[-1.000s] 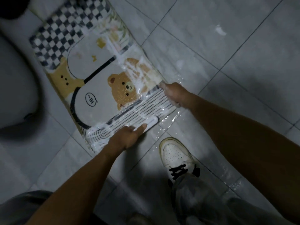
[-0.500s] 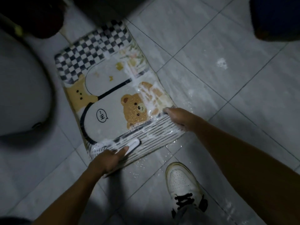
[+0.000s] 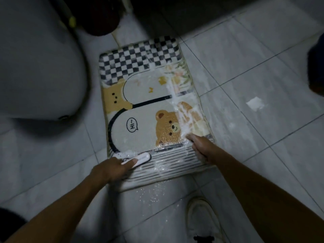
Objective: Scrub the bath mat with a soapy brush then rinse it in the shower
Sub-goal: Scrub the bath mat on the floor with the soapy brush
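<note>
Grey floor tiles (image 3: 245, 58) in a dim bathroom carry the bath mat (image 3: 145, 109), which lies flat with its printed side up. A white toilet (image 3: 40, 67) stands just off the mat's left edge, and a white shoe (image 3: 201, 220) stands beyond its near edge.

The left hand (image 3: 112, 170) is wrapped round a white brush (image 3: 140, 157). The brush sits on the mat's near left corner, at the top of the striped band. The right hand (image 3: 199, 146) lies on the mat's near right part, just below the bear print. Whether its fingers pinch the mat or only press it flat, I cannot tell. The hands are apart, at opposite sides of the striped band.

Foam (image 3: 184, 120) streaks the mat's right side from the chequered far end down to the stripes, and droplets speckle the floor just off the near edge. The mat's left half shows little foam. Scrubbing looks under way, with roughly the right side and near band covered. The left side and the whole rinse seem left to do. No shower or running water is in view.
</note>
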Motion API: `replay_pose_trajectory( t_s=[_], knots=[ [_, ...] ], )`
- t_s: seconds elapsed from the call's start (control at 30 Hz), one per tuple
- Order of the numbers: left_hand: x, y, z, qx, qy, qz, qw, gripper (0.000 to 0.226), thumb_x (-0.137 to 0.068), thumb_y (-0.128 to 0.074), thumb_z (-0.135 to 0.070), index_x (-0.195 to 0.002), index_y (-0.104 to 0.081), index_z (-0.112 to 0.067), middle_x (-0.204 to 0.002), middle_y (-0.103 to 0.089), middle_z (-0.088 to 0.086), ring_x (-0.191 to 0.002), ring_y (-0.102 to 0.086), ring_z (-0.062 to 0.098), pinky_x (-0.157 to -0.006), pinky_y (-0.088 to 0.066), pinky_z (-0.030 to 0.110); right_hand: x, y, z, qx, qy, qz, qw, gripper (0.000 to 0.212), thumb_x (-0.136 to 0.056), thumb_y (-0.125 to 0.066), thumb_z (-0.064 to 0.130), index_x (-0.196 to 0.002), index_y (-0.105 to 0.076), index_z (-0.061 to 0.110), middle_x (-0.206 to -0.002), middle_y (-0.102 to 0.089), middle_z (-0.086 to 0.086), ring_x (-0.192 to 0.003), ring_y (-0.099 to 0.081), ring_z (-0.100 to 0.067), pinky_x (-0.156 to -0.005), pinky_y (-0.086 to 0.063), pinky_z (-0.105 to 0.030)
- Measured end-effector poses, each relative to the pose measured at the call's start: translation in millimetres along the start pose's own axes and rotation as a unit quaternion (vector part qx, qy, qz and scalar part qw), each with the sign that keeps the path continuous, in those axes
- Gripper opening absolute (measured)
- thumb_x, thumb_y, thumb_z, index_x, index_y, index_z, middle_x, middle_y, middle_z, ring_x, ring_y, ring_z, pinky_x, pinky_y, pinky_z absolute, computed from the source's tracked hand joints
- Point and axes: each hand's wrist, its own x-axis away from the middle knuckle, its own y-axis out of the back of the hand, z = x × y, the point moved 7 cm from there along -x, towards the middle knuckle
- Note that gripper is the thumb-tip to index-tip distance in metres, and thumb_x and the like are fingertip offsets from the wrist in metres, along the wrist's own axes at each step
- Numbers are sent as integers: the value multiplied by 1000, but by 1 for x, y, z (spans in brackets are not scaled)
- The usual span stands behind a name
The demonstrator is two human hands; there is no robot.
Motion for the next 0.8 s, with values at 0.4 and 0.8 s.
replay_pose_trajectory(
  t_s=[0.4,0.8],
  knots=[
    [0,-23,-51,-30,-40,-2,999,101,-73,-19,-102,-119,-69,-27,-120,-70,5,-103,-65,20,-91,-49,33,-2,1,0,12,-55,38,998,61,-103,-48,55,-54,-50,20,-46,-37,1,-34,-25,-13,-38,-19,-21],
    [-12,-26,-125,-92,-72,13,993,125,-63,-19,-107,-144,-57,-19,-147,-56,11,-127,-58,30,-104,-46,43,0,2,-2,14,-64,18,998,62,-101,-50,56,-50,-44,23,-47,-34,2,-35,-22,-13,-40,-18,-21]
  ],
)
